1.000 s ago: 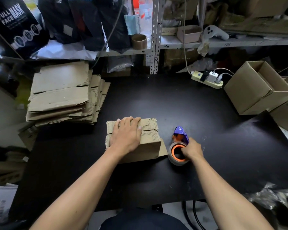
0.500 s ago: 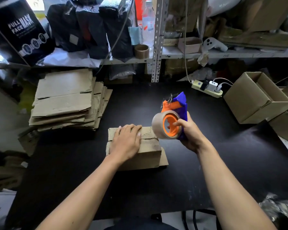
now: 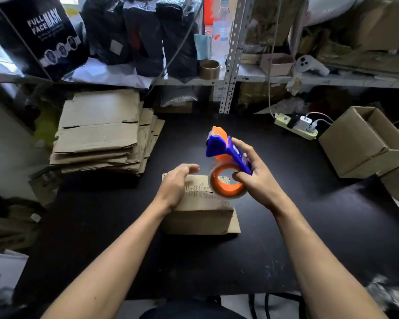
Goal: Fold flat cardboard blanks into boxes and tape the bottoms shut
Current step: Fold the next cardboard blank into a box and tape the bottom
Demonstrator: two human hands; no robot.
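A: Where is the folded box [image 3: 199,204] seen?

B: It is seen near the middle of the black table [image 3: 320,226], bottom flaps turned up and closed, with one loose flap sticking out flat at its near right corner.

A: How is the left hand [image 3: 174,186] placed?

B: It is laid over the left part of the box top, fingers relaxed and slightly spread, nothing being grasped. Whether the fingertips are pressed on the cardboard cannot be told.

A: And the right hand [image 3: 255,178]?

B: The tape dispenser [image 3: 228,162] is grasped by it, fingers curled round the blue handle. The dispenser is held above the right far part of the box, its orange core and tape roll lowest, over the flap seam.

A: What else is noted?

B: A stack of flat cardboard blanks [image 3: 101,132] is seen at the far left of the table. An open finished box [image 3: 364,143] is tipped at the far right, and a power strip [image 3: 295,125] is placed just left of it.
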